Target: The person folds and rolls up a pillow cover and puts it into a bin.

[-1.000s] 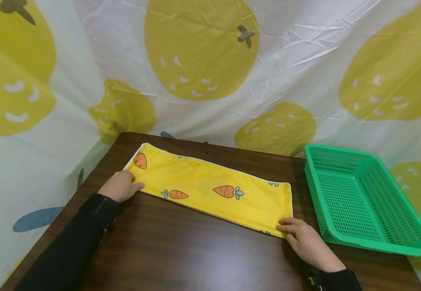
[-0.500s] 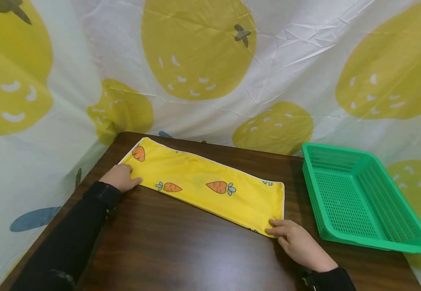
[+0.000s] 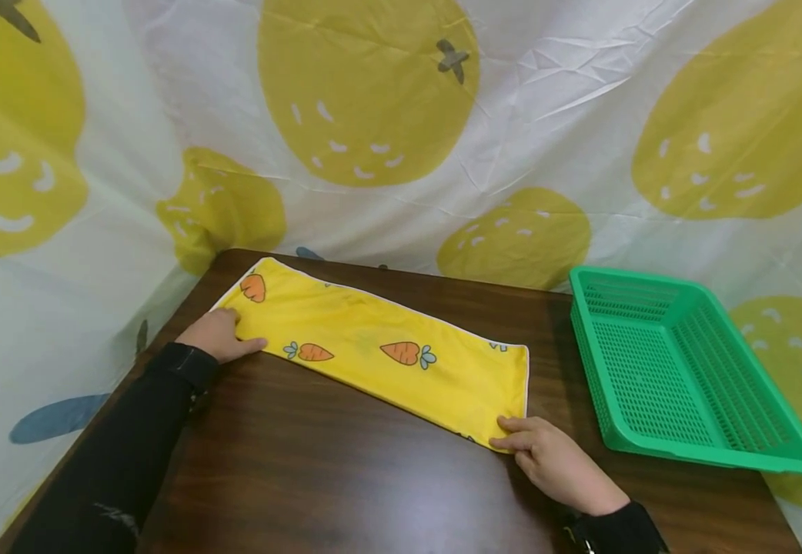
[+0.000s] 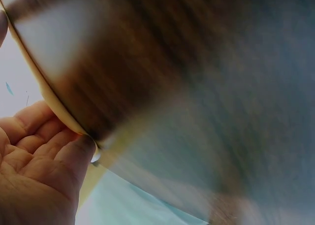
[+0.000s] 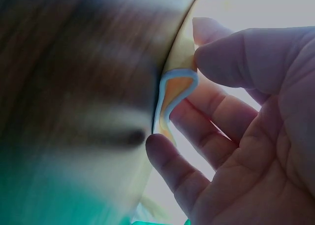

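A yellow cloth (image 3: 345, 331) printed with orange carrots and edged in white trim lies folded in a long strip across the table (image 3: 318, 462). The left hand (image 3: 217, 335) holds its near left corner, fingers on top and thumb along the folded edge. At the near right corner, the right hand (image 3: 556, 462) holds the fold between fingers and thumb. In the right wrist view the white-trimmed end of the cloth (image 5: 179, 77) gapes in a small loop beside the fingers. The left wrist view has the thumb (image 4: 78, 156) against the cloth's edge.
A green plastic basket (image 3: 612, 415) with slotted sides stands to the right of the cloth. White fabric with large yellow fruit prints (image 3: 366, 92) hangs behind and left of the table. Dark wood shows between the two forearms.
Both hands have shifted the cloth a little leftward, and its left end slightly farther away. The basket has stayed in place; the view itself has moved a bit.
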`<action>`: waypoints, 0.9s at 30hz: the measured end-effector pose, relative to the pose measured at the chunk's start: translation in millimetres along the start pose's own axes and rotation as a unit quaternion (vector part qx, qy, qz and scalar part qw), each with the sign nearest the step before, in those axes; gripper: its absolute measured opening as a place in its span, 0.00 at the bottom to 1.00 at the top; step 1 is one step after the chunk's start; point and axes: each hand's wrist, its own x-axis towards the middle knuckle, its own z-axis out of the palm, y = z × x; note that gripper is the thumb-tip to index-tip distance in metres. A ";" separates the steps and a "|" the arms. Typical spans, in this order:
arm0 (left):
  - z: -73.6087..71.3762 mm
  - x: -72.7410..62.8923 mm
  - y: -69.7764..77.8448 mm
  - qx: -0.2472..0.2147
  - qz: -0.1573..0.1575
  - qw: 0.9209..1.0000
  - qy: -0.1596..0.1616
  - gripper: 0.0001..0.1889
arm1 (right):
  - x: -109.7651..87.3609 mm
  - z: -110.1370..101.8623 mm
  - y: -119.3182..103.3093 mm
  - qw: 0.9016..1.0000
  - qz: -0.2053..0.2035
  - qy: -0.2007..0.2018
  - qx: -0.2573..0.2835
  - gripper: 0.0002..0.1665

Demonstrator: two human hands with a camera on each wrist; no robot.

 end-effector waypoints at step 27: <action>-8.5 4.4 -15.4 0.002 -0.022 0.999 -0.026 0.51 | -2.0 0.8 -14.4 0.998 -0.050 -0.020 0.014 0.20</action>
